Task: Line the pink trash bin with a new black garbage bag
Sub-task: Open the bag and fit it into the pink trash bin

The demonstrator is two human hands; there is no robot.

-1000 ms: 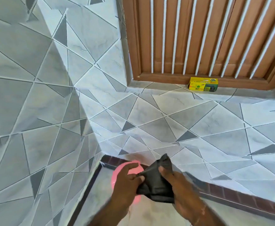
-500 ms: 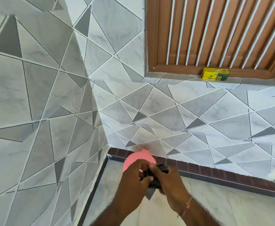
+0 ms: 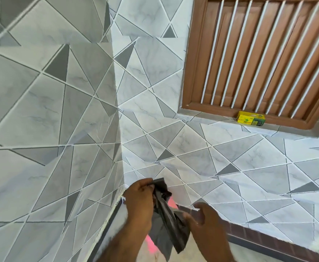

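Low in the wall corner, left hand [image 3: 138, 203] pinched the upper end of the folded black garbage bag [image 3: 171, 226]; right hand [image 3: 205, 221] gripped its lower part. Pink trash bin [image 3: 151, 245] sat mostly hidden beneath. Best practice, judged: find the open mouth, separate the layers, then shake it loose above the bin.

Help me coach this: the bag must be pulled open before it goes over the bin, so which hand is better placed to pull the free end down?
Probably the right hand. It grips the black bag lower, near its loose hanging part, while the left hand pinches the top corner, above the mostly hidden pink bin.
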